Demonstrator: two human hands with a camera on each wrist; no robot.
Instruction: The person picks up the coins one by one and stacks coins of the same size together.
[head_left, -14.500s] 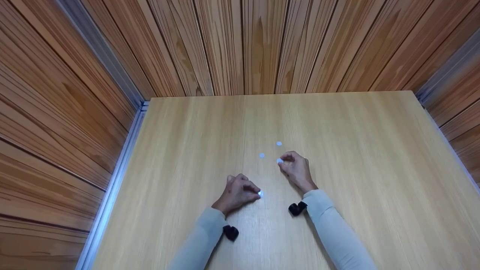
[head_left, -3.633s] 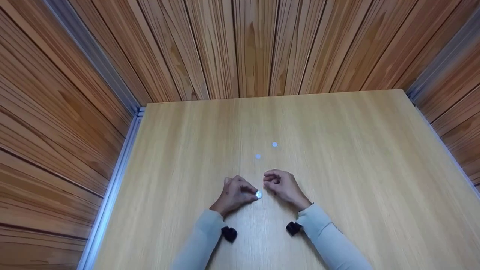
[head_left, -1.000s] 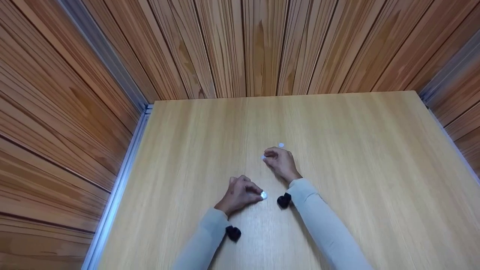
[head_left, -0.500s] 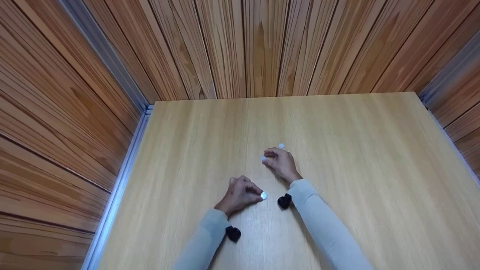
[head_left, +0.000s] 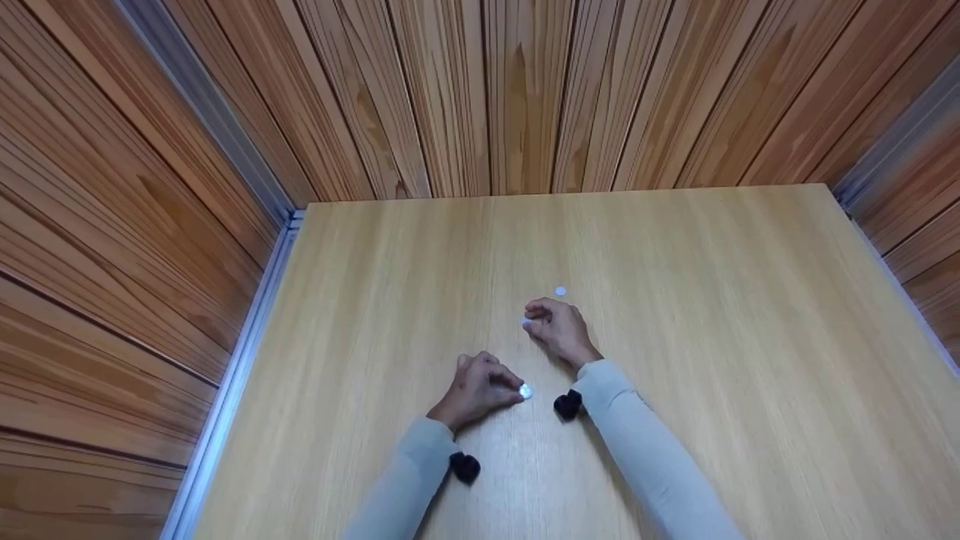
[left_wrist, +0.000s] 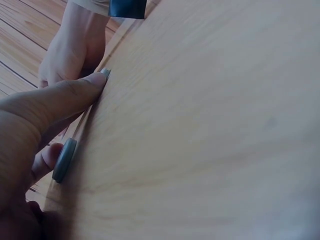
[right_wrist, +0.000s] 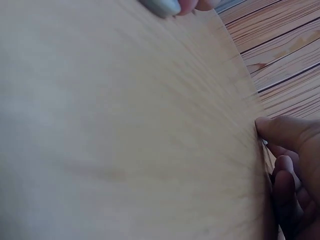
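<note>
In the head view, my left hand (head_left: 478,390) pinches a small round white disc (head_left: 526,391) between thumb and index finger, low over the table. The left wrist view has a thick grey-looking disc (left_wrist: 64,160) standing tilted against a fingertip. Further forward and to the right, my right hand (head_left: 559,328) curls thumb and index finger round a second white disc (head_left: 526,321), mostly hidden by the fingertips. A third white disc (head_left: 560,291) lies flat on the table just beyond that hand. At the top of the right wrist view, a blurred disc (right_wrist: 164,6) meets fingertips.
The discs are on a light wooden table (head_left: 675,300). Wood-plank walls (head_left: 517,97) rise at its back and sides, with a metal rail (head_left: 247,322) along the left edge. Small black cameras (head_left: 568,405) are strapped at the wrists over light sleeves.
Earlier the right hand held a different disc, then came beside the left hand; that disc no longer shows separately. It has since moved forward to the second disc. The left hand stays put.
</note>
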